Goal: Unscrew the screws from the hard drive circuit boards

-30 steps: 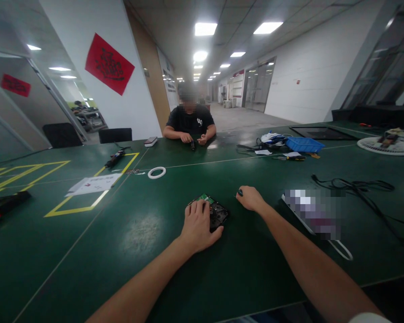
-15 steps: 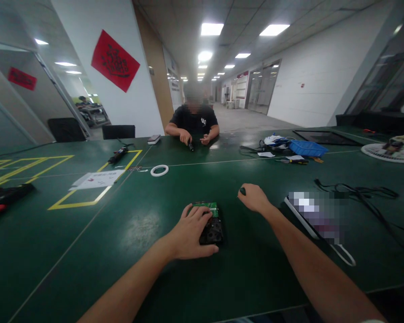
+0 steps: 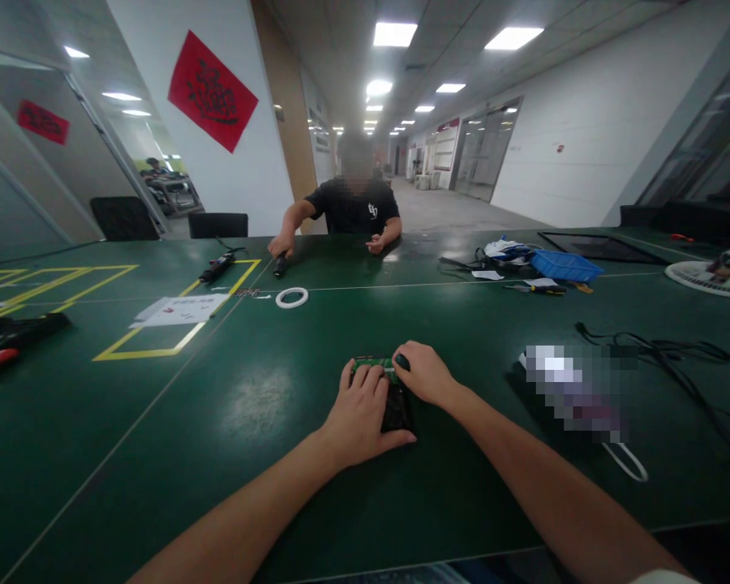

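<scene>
A small black device with a bare green circuit board [image 3: 397, 412] lies flat on the green table in front of me. My left hand [image 3: 365, 405] spreads over it from the left, fingers curled on the board and thumb along the near edge, holding it down. At the board's far right corner is my right hand [image 3: 424, 371], closed around a tool with a dark rounded handle [image 3: 402, 362]. Only the handle's end shows; the tool's tip is hidden by the hand.
Right of my arm lies a blurred-out phone-like object [image 3: 575, 393] with a white strap, beside black cables [image 3: 650, 345]. Farther back are a white ring [image 3: 292, 298], a paper sheet [image 3: 179, 310] and a blue basket [image 3: 565, 265]. Opposite sits a person [image 3: 356, 207] holding something dark.
My right hand has moved left with the tool, from beside the device onto its far right corner. My left hand stays on the device. The person opposite has reached toward the picture's left.
</scene>
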Demonstrator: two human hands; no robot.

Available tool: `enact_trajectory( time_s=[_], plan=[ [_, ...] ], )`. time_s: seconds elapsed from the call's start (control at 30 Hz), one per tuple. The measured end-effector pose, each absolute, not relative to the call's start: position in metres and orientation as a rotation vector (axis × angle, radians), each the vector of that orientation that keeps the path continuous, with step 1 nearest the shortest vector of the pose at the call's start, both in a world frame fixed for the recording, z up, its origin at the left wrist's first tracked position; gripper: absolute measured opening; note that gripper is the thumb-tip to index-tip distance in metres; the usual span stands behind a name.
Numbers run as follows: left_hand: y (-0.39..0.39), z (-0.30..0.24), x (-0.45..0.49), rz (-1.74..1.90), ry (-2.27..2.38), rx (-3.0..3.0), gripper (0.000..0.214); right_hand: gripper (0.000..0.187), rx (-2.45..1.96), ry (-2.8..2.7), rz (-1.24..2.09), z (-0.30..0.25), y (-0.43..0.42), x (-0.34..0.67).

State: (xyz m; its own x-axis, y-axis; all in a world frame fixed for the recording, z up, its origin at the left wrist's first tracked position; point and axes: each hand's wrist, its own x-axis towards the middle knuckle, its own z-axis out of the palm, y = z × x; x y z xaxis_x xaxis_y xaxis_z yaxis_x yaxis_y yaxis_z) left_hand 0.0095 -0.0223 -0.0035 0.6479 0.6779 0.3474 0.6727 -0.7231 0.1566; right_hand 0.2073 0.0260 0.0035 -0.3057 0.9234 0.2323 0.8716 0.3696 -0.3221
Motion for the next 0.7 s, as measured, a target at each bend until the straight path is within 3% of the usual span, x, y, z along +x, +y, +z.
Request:
enact_trajectory(
  time_s=[0.7],
  plan=[
    [-0.013,-0.012,0.002,0.648,1.080,2.718,0.087,0.013,-1.593,-2.289,0.203,0.013,0.011,0.207]
  ],
)
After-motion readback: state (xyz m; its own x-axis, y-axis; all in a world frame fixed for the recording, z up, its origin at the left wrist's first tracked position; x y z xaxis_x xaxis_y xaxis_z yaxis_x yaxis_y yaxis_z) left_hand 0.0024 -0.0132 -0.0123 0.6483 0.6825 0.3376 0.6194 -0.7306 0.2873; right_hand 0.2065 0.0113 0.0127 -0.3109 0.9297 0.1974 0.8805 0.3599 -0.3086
